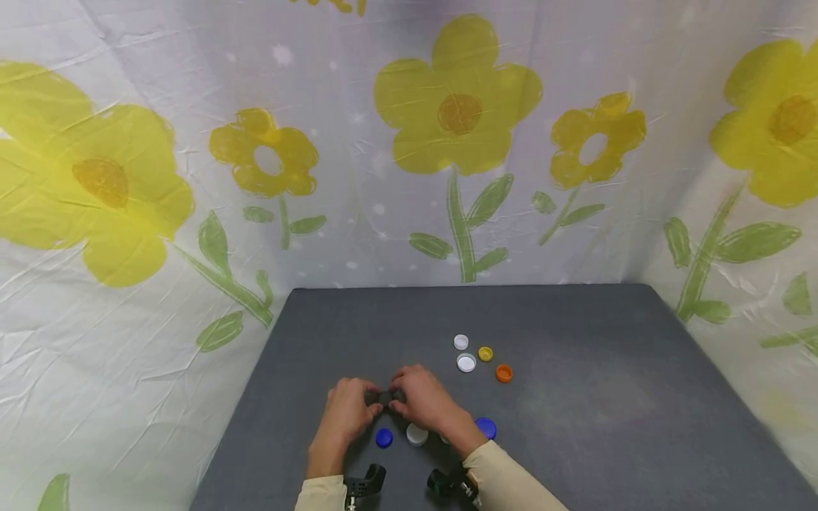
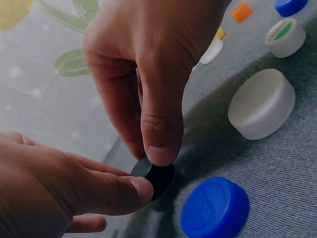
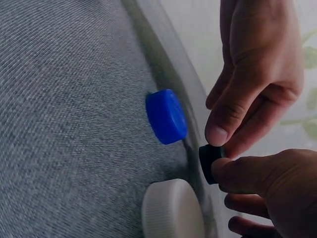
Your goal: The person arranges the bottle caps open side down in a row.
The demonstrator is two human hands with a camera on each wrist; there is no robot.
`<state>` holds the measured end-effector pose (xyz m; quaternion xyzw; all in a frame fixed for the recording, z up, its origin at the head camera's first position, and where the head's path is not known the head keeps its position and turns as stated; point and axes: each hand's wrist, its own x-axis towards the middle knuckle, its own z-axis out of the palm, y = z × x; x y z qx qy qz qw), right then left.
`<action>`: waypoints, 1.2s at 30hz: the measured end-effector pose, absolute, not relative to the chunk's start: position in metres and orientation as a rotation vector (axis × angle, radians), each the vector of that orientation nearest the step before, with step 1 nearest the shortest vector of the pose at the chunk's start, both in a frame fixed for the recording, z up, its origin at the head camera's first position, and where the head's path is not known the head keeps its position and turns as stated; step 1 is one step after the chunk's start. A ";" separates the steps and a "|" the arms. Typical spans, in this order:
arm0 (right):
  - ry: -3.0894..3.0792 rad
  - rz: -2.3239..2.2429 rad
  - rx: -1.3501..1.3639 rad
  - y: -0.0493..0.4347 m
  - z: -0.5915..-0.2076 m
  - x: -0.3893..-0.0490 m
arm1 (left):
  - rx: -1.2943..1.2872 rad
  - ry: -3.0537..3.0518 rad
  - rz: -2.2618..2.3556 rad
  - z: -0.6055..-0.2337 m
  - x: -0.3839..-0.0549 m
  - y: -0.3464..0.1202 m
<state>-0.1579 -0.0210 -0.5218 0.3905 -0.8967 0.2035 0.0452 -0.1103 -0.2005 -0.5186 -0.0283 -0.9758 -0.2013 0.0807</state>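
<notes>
Black cap [image 3: 209, 159] partly hidden, pinched by left hand [image 1: 346, 413], right hand [image 1: 424, 402].

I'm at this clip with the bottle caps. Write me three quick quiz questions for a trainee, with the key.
1. What do the left hand and the right hand both pinch?
2. True or false: in the head view, the orange cap lies to the right of the yellow cap.
3. In the head view, what colour is the leftmost cap that no hand holds: a) white, b) blue, c) yellow?

Key:
1. A small dark round piece.
2. True.
3. b, the blue cap.
</notes>
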 end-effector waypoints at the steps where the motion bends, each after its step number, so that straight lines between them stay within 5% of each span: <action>1: -2.741 0.613 1.193 -0.022 -0.523 -0.158 | -0.087 -2.912 -0.606 -0.519 -0.110 -0.200; 17: -2.761 0.596 1.181 -0.014 -0.516 -0.158 | -0.020 -2.965 -0.633 -0.510 -0.109 -0.195; 36: -2.782 0.731 0.701 0.067 -0.464 -0.196 | -0.193 -2.944 -0.641 -0.459 -0.161 -0.144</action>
